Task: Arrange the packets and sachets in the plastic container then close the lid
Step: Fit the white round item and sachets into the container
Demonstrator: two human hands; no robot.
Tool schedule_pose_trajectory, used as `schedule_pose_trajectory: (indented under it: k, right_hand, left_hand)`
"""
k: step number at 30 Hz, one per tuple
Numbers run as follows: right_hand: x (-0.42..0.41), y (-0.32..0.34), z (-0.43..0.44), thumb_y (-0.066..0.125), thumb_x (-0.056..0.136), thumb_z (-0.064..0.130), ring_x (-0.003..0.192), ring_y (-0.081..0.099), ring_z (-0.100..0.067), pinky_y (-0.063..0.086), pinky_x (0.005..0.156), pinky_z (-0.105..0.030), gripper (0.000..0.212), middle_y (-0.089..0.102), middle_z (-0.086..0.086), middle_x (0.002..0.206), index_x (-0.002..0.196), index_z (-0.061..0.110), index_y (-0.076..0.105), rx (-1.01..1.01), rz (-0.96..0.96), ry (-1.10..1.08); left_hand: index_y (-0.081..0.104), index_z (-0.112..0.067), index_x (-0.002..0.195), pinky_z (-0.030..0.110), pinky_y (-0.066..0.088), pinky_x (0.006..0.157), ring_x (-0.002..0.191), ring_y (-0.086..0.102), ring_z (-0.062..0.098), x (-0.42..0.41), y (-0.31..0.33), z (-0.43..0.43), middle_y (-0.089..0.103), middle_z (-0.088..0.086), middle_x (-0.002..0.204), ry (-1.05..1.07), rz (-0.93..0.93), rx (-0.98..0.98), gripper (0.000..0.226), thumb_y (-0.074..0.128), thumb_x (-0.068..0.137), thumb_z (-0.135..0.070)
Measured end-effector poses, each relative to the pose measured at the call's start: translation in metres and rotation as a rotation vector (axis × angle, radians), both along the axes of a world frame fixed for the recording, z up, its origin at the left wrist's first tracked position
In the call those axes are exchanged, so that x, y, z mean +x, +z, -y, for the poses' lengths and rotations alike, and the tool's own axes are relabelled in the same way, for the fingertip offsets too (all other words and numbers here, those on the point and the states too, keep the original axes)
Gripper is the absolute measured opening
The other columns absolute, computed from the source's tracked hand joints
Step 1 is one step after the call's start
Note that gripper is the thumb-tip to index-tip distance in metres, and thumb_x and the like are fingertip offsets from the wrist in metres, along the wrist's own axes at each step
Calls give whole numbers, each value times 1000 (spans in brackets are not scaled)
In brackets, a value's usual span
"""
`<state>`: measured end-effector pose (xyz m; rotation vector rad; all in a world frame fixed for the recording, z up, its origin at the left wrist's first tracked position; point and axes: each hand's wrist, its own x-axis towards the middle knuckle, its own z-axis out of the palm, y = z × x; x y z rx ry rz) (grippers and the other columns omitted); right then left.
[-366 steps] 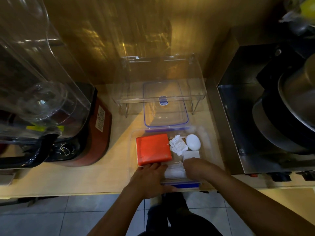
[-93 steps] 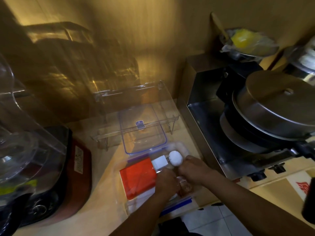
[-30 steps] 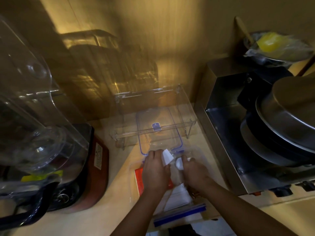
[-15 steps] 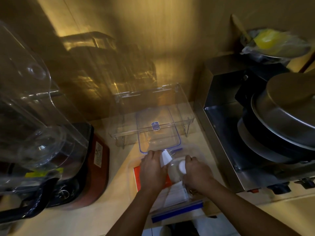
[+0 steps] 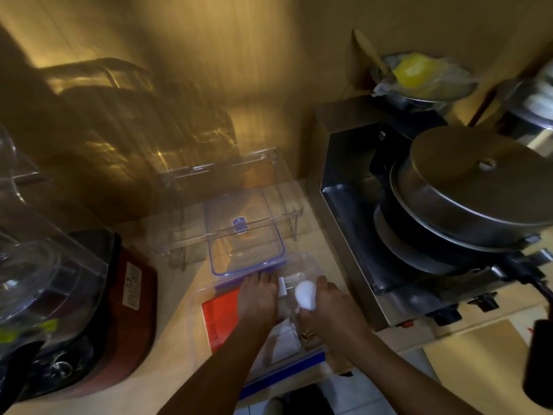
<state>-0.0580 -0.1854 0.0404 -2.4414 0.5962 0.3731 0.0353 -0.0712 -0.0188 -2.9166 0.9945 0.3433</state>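
The container point(image 5: 198, 298) and its lid point(image 5: 245, 250) are clear glossy plastic with blue edging, and the rack point(image 5: 233, 181) behind is clear plastic too. The packet point(image 5: 220, 322) is smooth red with a slight sheen. The sachets point(image 5: 284, 339) look like matt white paper, and the pouch point(image 5: 305, 296) is matt white. The table point(image 5: 170, 348) is pale smooth wood and the wall point(image 5: 209, 55) is glossy wood-grain. The pot lid point(image 5: 478, 181) is brushed metal.

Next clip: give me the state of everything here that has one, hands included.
plastic container: open, partly filled.
container lid: open, lying flat behind the container.
red packet: lying flat inside, left side.
white round item: gripped by the right hand over the container.
left hand: palm down over the container; grip unclear.
pot lid: on its pot.
bowl: covered with clear film.
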Motion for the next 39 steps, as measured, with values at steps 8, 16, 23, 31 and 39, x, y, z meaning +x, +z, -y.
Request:
schedule_pose_trajectory:
  k: [8, 16, 23, 31, 39]
  right_hand:
    - [-5, 0, 5, 52, 87, 48, 110, 57, -28, 48, 89, -32, 60, 55, -12, 125, 128, 7, 38, -9, 28, 72]
    - [10, -12, 8, 61, 82, 34, 105, 55, -23, 47, 86, -32, 53, 54, -7, 120, 128, 14, 45, 190, 81, 55]
    - [29, -7, 27, 59, 88, 31, 46, 61, 2, 43, 41, -12, 9, 69, 9, 60, 95, 26, 62, 752, -33, 12]
    - [45, -10, 33, 77, 74, 22, 56, 65, -10, 45, 41, -20, 26, 74, -5, 83, 98, 17, 68, 800, 5, 46]
    - [45, -16, 27, 63, 86, 26, 71, 66, -17, 50, 48, -23, 16, 67, -7, 98, 102, 26, 62, 940, 72, -24]
  left_hand:
    - [55, -7, 116, 40, 32, 99, 114, 45, 30, -8, -7, 4, 49, 13, 126, -41, 95, 108, 36, 50, 89, -30]
    - [61, -12, 110, 34, 37, 94, 109, 52, 25, -11, 7, -7, 60, 10, 116, 111, 45, -193, 43, 51, 82, -43]
    - [71, -12, 96, 21, 55, 71, 87, 67, 15, -8, 59, -18, 72, 5, 95, 603, -923, -1125, 22, 52, 92, -23]
    - [62, -3, 99, 19, 57, 64, 72, 70, 11, -10, 58, -28, 70, 12, 89, 546, -949, -1090, 14, 62, 87, -11]
    - [55, -6, 112, 28, 58, 67, 87, 73, 25, -20, 44, -23, 75, 12, 97, 773, -1167, -1214, 29, 60, 90, -24]
